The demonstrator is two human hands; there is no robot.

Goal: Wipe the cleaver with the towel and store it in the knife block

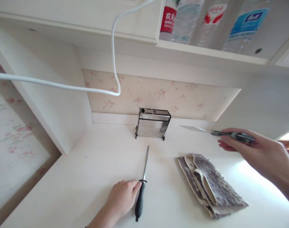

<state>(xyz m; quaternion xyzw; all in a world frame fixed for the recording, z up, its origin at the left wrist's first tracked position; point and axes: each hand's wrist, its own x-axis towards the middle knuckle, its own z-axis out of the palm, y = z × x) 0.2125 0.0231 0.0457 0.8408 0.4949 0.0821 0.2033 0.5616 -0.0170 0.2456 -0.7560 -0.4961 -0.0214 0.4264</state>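
In the head view, my right hand (260, 148) is closed round the dark patterned handle of a knife (194, 128). Its blade points left, held up over the counter. Down at the front, my left hand (124, 194) has curled fingers, with thumb and forefinger against the black handle of a sharpening steel (145, 164) just below its guard. The steel's thin rod points away from me; my hand hides part of the grip contact. A folded grey-brown towel (215, 186) lies below the knife, apart from both hands.
Against the back wall stands a knife block (151, 126) with clear sides and a slotted metal top. A white cable (92, 90) hangs across the upper left. Overhead, a shelf (210, 52) holds several plastic bottles (248, 23). White panels (44, 85) flank the white counter (92, 177).
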